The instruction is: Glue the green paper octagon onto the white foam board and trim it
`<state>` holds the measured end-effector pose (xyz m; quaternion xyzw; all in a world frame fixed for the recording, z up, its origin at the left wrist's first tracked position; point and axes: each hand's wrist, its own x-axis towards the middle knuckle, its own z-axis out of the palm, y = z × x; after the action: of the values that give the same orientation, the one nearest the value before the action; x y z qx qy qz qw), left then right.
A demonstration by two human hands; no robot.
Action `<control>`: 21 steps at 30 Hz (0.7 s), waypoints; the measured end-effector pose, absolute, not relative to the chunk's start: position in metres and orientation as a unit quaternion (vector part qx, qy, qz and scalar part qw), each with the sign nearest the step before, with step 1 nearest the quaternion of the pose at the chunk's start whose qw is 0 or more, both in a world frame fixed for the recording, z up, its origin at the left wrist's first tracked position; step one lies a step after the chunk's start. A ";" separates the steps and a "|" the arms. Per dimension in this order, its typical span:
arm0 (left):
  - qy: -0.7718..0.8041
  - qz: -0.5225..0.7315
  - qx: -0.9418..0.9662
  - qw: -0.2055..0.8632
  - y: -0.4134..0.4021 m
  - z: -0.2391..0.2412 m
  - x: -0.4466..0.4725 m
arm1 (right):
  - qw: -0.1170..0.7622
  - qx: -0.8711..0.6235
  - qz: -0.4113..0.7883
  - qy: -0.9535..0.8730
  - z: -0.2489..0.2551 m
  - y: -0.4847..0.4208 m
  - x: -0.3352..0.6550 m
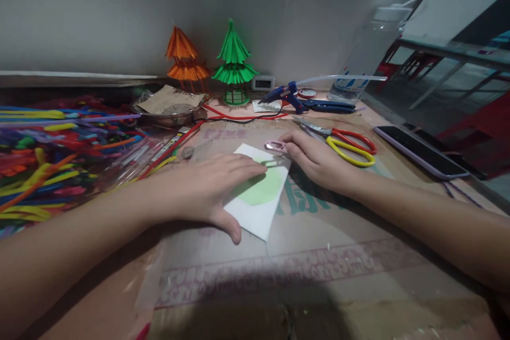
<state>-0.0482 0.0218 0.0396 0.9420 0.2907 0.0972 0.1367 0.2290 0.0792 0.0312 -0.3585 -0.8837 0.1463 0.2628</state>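
Note:
My left hand [223, 183] lies with its fingers stretched out over a white sheet of paper [255, 226], thumb spread toward me. A light green rounded shape [261, 188] shows on that sheet, partly covered by my left fingers. At the sheet's far right corner, my right hand [305, 156] has its fingers curled together around the end of a small pink object with a shiny part [274, 145]; its exact kind is unclear. Scissors [350, 149] with one red and one yellow handle lie just beyond my right hand.
Cardboard [319, 271] covers the work surface. Colourful pipe cleaners [40, 170] pile up at left, near a metal bowl [167, 114]. Orange [183, 56] and green [235, 58] tree models stand behind, beside a blue glue gun [285, 95]. A phone [418, 151] and large bottle [354, 58] are right.

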 end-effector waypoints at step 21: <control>0.310 0.095 0.922 0.211 0.047 0.029 -0.062 | 0.175 -0.194 0.090 -0.961 0.027 0.073 0.211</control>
<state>-0.0615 0.0471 0.0288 0.9222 0.3096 0.0946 0.2114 0.2106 0.0728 0.0268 -0.1942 -0.9609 0.0904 0.1754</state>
